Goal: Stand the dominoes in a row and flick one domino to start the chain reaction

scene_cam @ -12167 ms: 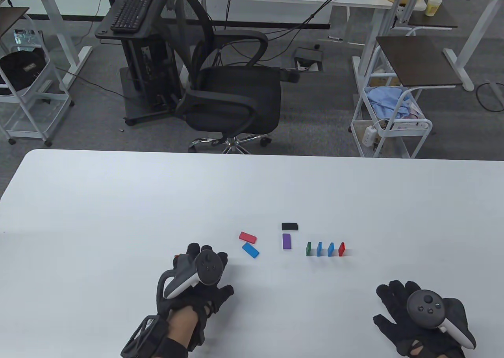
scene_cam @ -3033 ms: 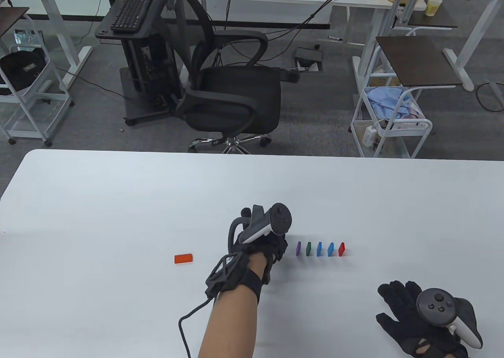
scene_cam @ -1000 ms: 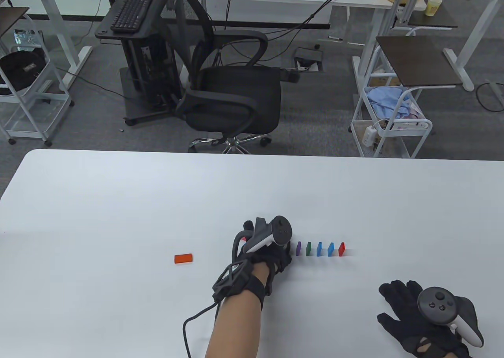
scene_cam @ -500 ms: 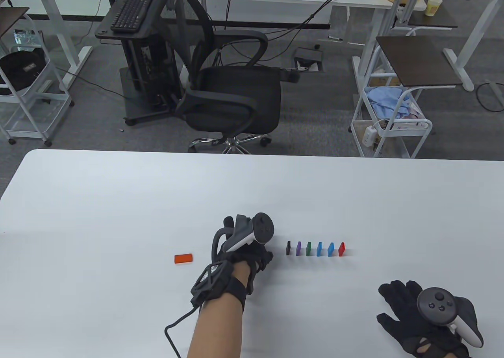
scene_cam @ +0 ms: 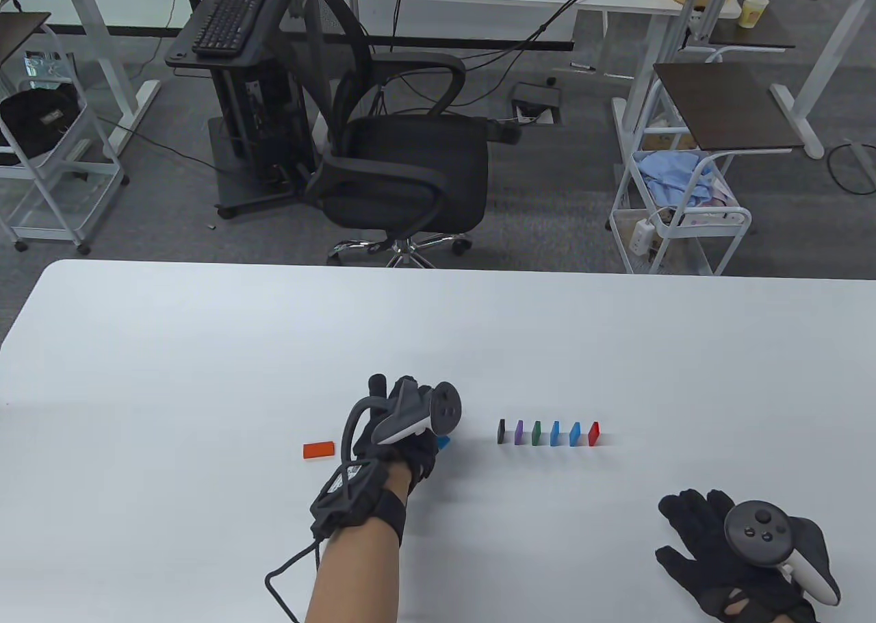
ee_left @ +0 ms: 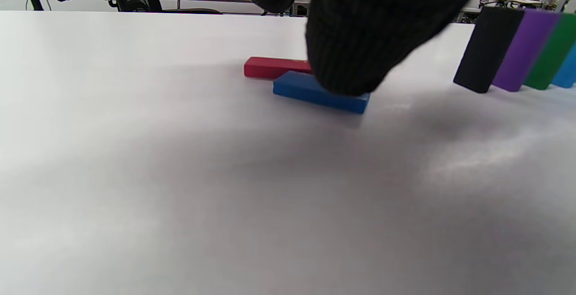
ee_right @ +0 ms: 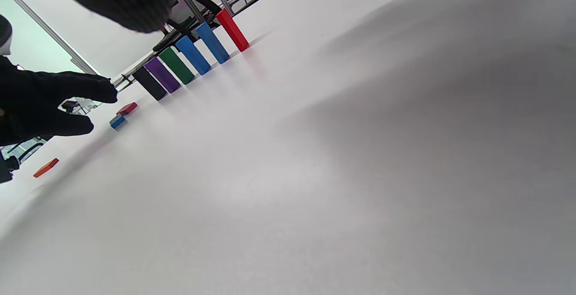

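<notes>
Six dominoes stand in a row on the white table (scene_cam: 205, 349): black (scene_cam: 501, 430), purple (scene_cam: 519, 432), green (scene_cam: 536, 433), two blue (scene_cam: 564, 434) and red (scene_cam: 593, 434). My left hand (scene_cam: 410, 438) hovers left of the row, over a flat blue domino (scene_cam: 444, 443). In the left wrist view a gloved fingertip (ee_left: 351, 61) comes down onto that blue domino (ee_left: 320, 94), with a flat red domino (ee_left: 275, 67) just behind it. The right wrist view shows the left hand's fingers (ee_right: 90, 91) spread, not closed round anything. An orange domino (scene_cam: 319, 450) lies flat further left. My right hand (scene_cam: 705, 534) rests flat at the near right.
Beyond the table's far edge stand a black office chair (scene_cam: 404, 171), a white trolley (scene_cam: 684, 226) and other desks. A cable (scene_cam: 287, 575) hangs from my left wrist over the near table.
The left hand let go of the black domino, which now stands at the row's left end. It then moved left to the flat blue domino. The right hand stayed put.
</notes>
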The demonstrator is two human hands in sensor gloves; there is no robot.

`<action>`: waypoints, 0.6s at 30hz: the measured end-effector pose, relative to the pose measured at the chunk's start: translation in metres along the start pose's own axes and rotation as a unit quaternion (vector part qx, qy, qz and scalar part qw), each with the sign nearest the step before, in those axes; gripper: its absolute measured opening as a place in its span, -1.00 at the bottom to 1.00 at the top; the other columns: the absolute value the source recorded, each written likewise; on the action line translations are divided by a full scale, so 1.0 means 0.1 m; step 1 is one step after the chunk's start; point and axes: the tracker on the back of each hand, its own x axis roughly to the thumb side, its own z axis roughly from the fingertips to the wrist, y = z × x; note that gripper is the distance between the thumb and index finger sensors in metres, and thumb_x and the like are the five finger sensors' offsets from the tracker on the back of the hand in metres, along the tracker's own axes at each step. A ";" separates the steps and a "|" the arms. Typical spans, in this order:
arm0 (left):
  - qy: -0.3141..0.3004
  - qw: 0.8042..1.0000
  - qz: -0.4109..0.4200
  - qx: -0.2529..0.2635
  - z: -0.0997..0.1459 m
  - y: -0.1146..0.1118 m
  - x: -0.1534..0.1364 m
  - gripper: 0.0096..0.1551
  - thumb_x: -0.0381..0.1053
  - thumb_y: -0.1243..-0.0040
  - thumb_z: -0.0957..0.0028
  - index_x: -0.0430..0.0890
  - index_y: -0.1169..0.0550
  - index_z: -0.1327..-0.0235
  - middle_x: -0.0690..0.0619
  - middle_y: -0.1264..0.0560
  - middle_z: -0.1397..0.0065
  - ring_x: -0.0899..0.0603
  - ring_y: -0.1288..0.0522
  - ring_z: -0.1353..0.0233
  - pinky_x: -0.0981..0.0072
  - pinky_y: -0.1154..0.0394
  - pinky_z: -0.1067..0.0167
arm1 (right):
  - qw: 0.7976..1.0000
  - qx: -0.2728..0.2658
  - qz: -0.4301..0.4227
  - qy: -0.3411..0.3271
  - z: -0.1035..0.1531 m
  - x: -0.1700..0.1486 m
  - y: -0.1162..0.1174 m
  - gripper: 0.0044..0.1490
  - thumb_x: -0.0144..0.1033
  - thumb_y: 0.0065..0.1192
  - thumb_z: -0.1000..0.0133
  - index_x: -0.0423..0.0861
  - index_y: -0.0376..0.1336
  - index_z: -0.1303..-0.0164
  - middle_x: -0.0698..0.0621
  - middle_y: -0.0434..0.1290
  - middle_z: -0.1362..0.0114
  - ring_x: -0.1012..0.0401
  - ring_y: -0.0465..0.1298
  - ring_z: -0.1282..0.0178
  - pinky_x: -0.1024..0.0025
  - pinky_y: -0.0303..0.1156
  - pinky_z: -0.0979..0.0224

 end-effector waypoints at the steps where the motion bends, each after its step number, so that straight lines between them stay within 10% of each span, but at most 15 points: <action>1: -0.006 1.000 -0.010 -0.001 -0.02 -0.01 0.03 -0.29 -0.01 -0.46 0.08 0.19 -0.36 -0.32 -0.01 -0.05 -0.66 -0.27 0.14 -0.67 -0.49 0.37 -0.40 | 1.000 0.001 -0.001 0.001 0.00 0.00 0.00 -0.11 0.12 0.12 -0.16 0.11 -0.22 -0.54 -0.14 -0.33 -0.70 -0.17 -0.55 -0.57 -0.27 -0.56 -0.53; 18: -0.075 0.979 -0.192 -0.006 -0.17 -0.06 0.33 -0.40 -0.03 -0.47 0.08 0.15 -0.45 -0.23 0.06 0.01 -0.66 -0.26 0.28 -0.66 -0.44 0.37 -0.41 | 1.000 0.004 -0.004 0.006 0.00 -0.01 0.00 -0.11 0.12 0.12 -0.16 0.10 -0.21 -0.54 -0.14 -0.33 -0.70 -0.17 -0.55 -0.57 -0.27 -0.56 -0.53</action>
